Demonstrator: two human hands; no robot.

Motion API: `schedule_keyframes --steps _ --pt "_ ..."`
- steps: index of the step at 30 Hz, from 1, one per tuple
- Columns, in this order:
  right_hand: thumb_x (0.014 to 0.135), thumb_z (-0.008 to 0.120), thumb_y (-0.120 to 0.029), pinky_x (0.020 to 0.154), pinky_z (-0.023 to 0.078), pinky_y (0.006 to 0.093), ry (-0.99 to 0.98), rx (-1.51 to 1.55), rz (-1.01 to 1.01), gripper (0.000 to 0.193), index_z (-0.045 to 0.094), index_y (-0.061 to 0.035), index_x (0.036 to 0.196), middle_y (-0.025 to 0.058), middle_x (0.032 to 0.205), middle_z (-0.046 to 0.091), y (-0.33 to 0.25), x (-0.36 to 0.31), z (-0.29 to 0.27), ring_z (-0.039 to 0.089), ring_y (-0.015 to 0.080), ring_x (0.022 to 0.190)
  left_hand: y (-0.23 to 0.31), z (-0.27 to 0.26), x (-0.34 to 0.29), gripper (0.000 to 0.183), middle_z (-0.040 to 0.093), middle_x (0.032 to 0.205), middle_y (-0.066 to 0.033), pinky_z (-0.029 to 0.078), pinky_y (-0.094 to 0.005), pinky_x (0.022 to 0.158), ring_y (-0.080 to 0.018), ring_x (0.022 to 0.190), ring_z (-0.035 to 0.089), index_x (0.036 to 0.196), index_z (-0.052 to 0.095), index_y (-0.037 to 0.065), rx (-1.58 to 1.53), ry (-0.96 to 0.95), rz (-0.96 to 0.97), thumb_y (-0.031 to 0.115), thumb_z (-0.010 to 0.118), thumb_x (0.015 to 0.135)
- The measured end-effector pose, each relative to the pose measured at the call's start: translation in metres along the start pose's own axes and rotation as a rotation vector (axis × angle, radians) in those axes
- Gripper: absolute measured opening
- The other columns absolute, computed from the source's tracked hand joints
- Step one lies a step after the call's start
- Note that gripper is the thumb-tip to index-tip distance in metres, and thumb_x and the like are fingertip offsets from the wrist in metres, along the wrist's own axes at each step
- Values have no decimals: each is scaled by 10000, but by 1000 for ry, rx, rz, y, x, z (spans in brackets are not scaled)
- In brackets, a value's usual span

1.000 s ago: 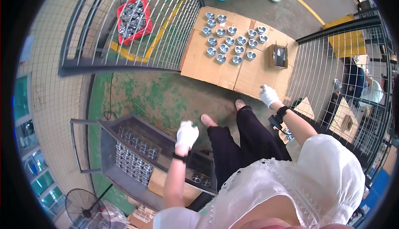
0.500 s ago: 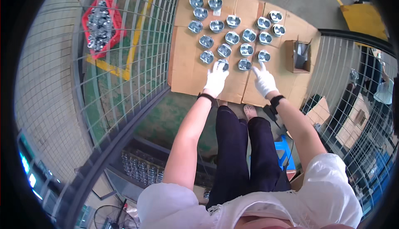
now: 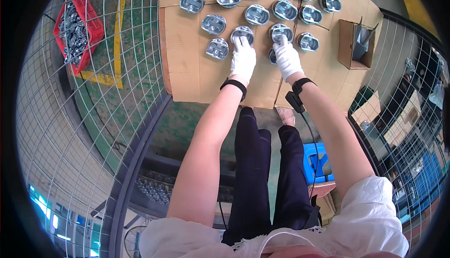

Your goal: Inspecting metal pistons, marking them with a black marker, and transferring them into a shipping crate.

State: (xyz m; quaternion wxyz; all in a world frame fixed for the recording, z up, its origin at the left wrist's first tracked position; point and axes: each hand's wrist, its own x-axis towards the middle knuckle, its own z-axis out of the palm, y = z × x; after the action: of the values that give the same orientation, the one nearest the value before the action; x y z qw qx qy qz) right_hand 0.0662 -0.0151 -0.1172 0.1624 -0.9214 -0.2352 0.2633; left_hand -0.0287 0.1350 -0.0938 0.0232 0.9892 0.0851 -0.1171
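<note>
My left hand (image 3: 243, 62), in a white glove, has its fingers closed on the near rim of a silver engine piston (image 3: 242, 33). To its right my right hand (image 3: 288, 60), gloved the same way, has its fingers together on the near rim of another piston (image 3: 281, 30). My thumbs are mostly hidden. A third piston (image 3: 272, 56) shows partly beside my right hand. Close by on the cardboard (image 3: 199, 80) stand a piston (image 3: 217, 49) at left and a piston (image 3: 308, 42) at right, with several more in loose rows farther off.
An open cardboard box (image 3: 346, 47) with dark flaps stands at the right. Wire mesh fences both sides. Beyond the left one is a red crate (image 3: 90, 28) of metal parts. A blue stool (image 3: 315, 164) and a dark cable lie by my right leg.
My view has moved closer over the cardboard, so the pistons look larger. Both hands have reached farther forward; the right one has gone from spread fingers to closing on a piston.
</note>
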Motion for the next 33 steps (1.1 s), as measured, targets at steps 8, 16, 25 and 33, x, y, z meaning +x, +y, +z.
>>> schedule_keyframes --steps 8,16,25,33 --pt "980 392 -353 773 503 518 -327 159 -69 383 483 -82 1233 283 928 651 -96 -96 -42 628 461 874 -25 -9 -80 268 657 904 -101 363 -517 898 -286 920 589 973 707 57 272 -58 -296 189 514 844" --pt "871 580 -204 804 538 455 -541 -403 -416 457 481 -61 1294 230 1175 586 -45 -270 -163 638 389 961 87 -160 -313 103 655 848 -150 493 -375 758 -297 855 630 787 650 54 -799 -236 -521 119 603 723" --pt "800 639 -171 911 514 433 -721 -711 -914 228 693 -116 1014 188 1268 552 -176 -373 -245 617 371 1042 188 -366 -604 178 661 925 -168 521 -415 778 -346 868 651 902 728 91 -1286 233 -1196 154 620 774" --pt "726 673 -48 852 530 427 -821 -438 -1789 288 667 -109 1008 190 1264 547 -376 -641 -189 616 390 1030 330 -408 -853 121 632 923 -144 468 -434 840 -343 952 574 742 728 70 -709 447 -1883 140 657 673"
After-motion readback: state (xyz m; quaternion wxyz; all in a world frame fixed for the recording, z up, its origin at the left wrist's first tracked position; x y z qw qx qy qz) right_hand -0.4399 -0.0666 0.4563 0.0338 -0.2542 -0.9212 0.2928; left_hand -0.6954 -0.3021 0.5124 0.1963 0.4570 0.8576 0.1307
